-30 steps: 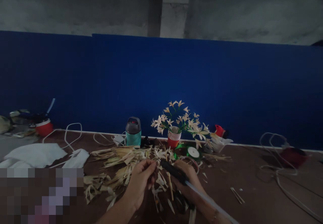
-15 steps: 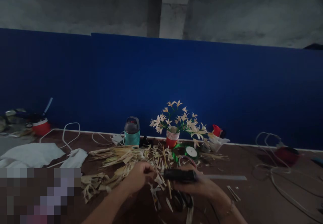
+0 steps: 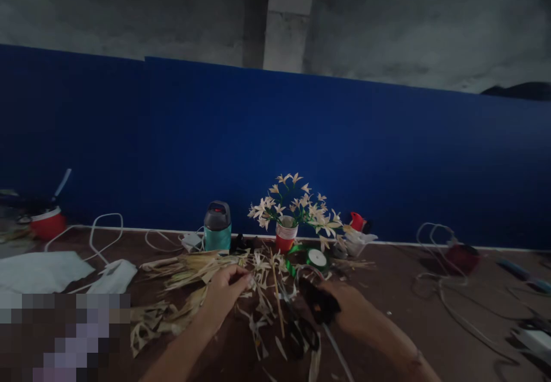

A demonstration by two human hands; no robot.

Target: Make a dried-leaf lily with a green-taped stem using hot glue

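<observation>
My left hand [image 3: 228, 284] is closed in a pinch over the dry husk pieces, with something small and pale at its fingertips that I cannot make out. A black glue gun [image 3: 319, 301], with a translucent glue stick [image 3: 338, 352] trailing from its back, is in my right hand [image 3: 344, 299]; the fingers are partly hidden behind it. Just left of the gun, black-handled scissors [image 3: 301, 336] lie among husk scraps [image 3: 258, 327] and a thin wooden stick [image 3: 276, 293]. Beyond my hands, pale husk flowers [image 3: 301, 207] on green stems stand in a red and white paper cup [image 3: 286, 238].
A green ribbon spool [image 3: 316, 258] lies by the cup. A teal bottle [image 3: 217, 236] stands left of it, behind dry husks [image 3: 185, 270]. White bags [image 3: 47, 270] and a red tub [image 3: 48, 224] are at left, cables [image 3: 456, 310] at right. A blue partition [image 3: 275, 141] borders the table.
The glue gun has turned from lying level to tilting, its glue stick now pointing toward me. My right hand has moved away from my left. The view has shifted slightly right.
</observation>
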